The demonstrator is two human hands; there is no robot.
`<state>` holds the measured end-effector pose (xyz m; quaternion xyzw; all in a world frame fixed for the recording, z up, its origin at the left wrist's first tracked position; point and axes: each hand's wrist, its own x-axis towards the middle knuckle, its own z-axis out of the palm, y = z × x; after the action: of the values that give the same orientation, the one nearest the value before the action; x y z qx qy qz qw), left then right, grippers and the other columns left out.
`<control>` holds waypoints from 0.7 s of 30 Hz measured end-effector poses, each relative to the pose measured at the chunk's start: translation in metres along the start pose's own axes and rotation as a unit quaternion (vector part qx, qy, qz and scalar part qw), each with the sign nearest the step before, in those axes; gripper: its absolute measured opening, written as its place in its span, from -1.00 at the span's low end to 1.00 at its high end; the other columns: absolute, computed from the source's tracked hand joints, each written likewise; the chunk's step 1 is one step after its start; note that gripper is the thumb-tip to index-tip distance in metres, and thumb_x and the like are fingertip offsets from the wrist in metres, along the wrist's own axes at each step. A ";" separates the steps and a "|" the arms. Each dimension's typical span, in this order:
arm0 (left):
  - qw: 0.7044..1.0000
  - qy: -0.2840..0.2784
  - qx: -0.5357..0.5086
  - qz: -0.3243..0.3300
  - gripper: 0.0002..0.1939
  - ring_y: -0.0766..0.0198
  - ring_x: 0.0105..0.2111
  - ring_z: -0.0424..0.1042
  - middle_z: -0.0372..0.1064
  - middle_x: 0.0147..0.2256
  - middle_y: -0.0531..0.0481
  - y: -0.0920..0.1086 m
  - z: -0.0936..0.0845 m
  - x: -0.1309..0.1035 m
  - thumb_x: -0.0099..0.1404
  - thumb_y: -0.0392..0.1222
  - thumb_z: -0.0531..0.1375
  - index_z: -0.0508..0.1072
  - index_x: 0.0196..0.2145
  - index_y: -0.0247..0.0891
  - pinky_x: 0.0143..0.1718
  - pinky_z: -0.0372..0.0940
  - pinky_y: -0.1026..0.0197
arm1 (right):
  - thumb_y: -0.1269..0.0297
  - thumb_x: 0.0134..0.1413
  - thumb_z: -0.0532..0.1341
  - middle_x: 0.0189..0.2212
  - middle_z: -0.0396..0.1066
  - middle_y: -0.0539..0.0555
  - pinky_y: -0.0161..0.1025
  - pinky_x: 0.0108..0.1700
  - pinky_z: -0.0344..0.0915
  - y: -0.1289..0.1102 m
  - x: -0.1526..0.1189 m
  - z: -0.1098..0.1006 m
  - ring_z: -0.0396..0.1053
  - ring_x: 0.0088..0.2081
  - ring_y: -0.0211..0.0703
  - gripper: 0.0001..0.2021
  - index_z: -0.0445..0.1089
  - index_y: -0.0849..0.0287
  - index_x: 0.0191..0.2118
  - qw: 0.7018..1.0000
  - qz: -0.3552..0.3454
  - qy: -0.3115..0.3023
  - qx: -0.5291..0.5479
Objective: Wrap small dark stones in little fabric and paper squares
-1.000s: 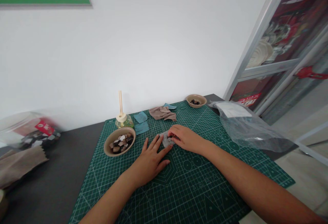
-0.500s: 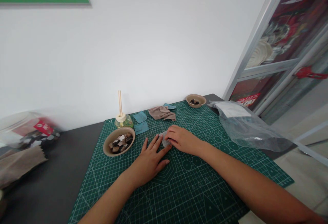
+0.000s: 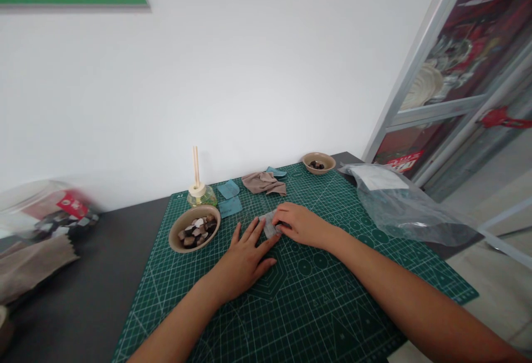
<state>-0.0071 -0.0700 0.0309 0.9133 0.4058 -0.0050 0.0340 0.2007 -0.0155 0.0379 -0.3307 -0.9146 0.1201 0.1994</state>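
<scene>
A small dark stone (image 3: 284, 224) sat pinched in the right hand (image 3: 303, 224), at the right side of a gray sheet (image 3: 270, 225)
The right hand's fingers gripped the stone against or just above the sheet, contact being too hidden to tell, while the left hand (image 3: 241, 263) lay spread and grasped nothing, fingertips touching the sheet's left and near edges. Under the sheet was a green cutting mat (image 3: 324, 318) on a dark counter (image 3: 103, 274). Left of the sheet stood a brown bowl (image 3: 175, 229) of mixed stones (image 3: 197, 231), with a reed diffuser (image 3: 201, 195) farther back on that side. Beyond the sheet lay a crumpled brown cloth (image 3: 264, 183); beyond it to the right stood a smaller bowl (image 3: 318, 172), and well to its right lay a clear plastic bag (image 3: 394, 208)
</scene>
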 end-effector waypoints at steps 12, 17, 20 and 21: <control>1.000 -0.001 0.001 -0.001 -0.50 -0.05 0.29 -0.29 -0.22 0.31 -0.18 0.000 0.000 0.000 0.43 -0.01 -0.02 0.01 0.27 0.01 0.17 -0.20 -0.31 | 0.52 0.04 0.19 -0.29 0.36 0.11 -0.17 -0.11 0.25 -0.002 0.000 -0.002 0.30 -0.19 -0.12 -0.89 0.37 0.23 -0.28 1.000 0.020 0.023 0.007; 1.000 0.002 -0.002 -0.001 -0.50 -0.06 0.29 -0.29 -0.22 0.31 -0.18 0.000 0.000 0.000 0.42 0.00 -0.02 0.02 0.27 0.00 0.17 -0.21 -0.32 | 0.53 0.04 0.19 -0.27 0.37 0.13 -0.16 -0.09 0.24 0.000 -0.001 -0.005 0.29 -0.17 -0.11 -0.86 0.38 0.25 -0.24 0.999 0.027 0.017 0.008; 1.000 0.014 -0.004 0.003 -0.51 -0.06 0.29 -0.28 -0.22 0.31 -0.17 -0.001 0.002 -0.001 0.43 0.00 -0.02 0.02 0.27 0.00 0.17 -0.20 -0.31 | 0.51 0.10 0.15 -0.23 0.36 0.13 -0.16 -0.07 0.24 -0.002 0.000 -0.001 0.28 -0.15 -0.11 -0.78 0.40 0.21 -0.12 1.000 0.002 0.009 0.012; 1.000 0.016 -0.004 0.003 -0.51 -0.06 0.29 -0.28 -0.21 0.31 -0.17 -0.001 0.002 -0.001 0.43 0.00 -0.02 0.02 0.27 0.00 0.18 -0.20 -0.31 | 0.50 0.12 0.14 -0.24 0.35 0.13 -0.17 -0.08 0.25 -0.002 0.000 0.000 0.28 -0.15 -0.12 -0.78 0.41 0.20 -0.12 1.000 -0.004 0.007 0.012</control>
<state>-0.0083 -0.0701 0.0287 0.9145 0.4031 0.0112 0.0314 0.1995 -0.0171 0.0391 -0.3250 -0.9132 0.1279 0.2102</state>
